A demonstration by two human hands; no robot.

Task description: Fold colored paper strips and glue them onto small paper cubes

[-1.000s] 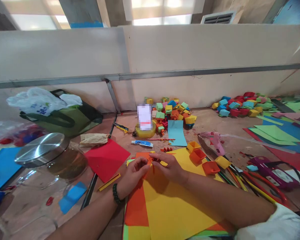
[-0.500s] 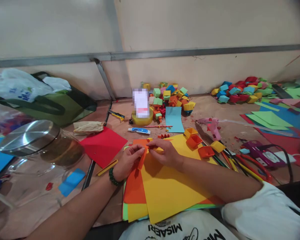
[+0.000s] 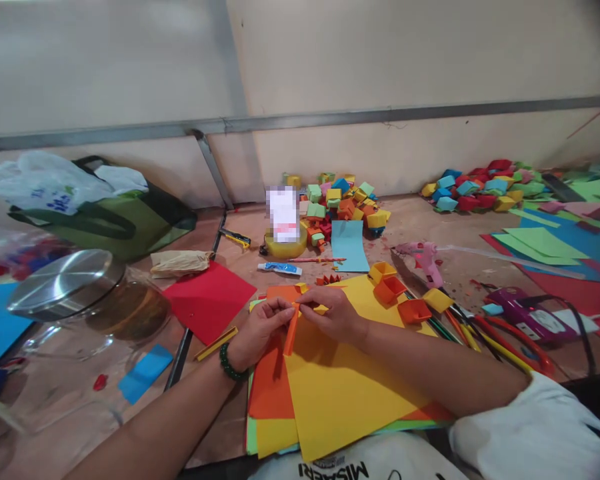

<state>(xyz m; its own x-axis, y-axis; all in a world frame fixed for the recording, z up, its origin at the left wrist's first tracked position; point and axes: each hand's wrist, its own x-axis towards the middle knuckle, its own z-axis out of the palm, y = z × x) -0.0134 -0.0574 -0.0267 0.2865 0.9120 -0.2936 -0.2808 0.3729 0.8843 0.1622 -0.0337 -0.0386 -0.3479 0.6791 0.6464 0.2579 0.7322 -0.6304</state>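
Both hands meet at the top of a narrow folded strip of orange paper. My left hand, with a dark beaded bracelet at its wrist, pinches the strip's upper end from the left. Against the same end press the thumb and fingers of my right hand. Beneath them lies a stack of coloured sheets with a large yellow sheet on top and an orange sheet at its left. Small orange paper boxes and yellow ones sit at the stack's right edge.
A glass jar with a metal lid stands left, near a red sheet. Behind are a blue glue tube, a light-blue sheet and heaped paper boxes. At right lie a pink glue gun and orange-handled scissors.
The whole view has shifted slightly, so things sit a little lower. Both hands keep their pinch on the orange strip, which now hangs more upright.
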